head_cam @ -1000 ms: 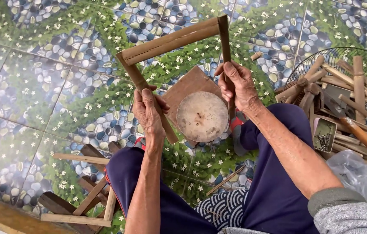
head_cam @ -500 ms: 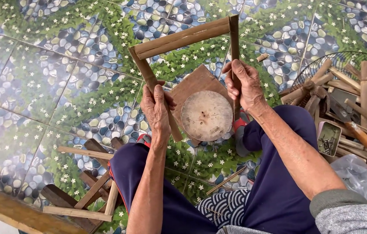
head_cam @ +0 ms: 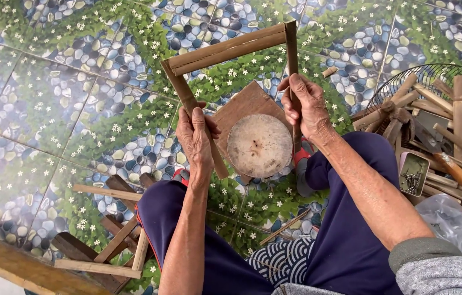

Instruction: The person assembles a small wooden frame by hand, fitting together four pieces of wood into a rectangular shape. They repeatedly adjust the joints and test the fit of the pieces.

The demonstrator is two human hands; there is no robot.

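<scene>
Over a pebble-print tiled floor point(head_cam: 51, 98), both hands grip a bamboo frame point(head_cam: 231, 48); nearby tin point(head_cam: 414, 173) holds nails.

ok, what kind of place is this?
Likely an informal home workshop on a floor: pebble-and-flower patterned floor tiles, a wire basket piled with bamboo sticks, and a bamboo frame held in both hands over a round wooden block.
</scene>
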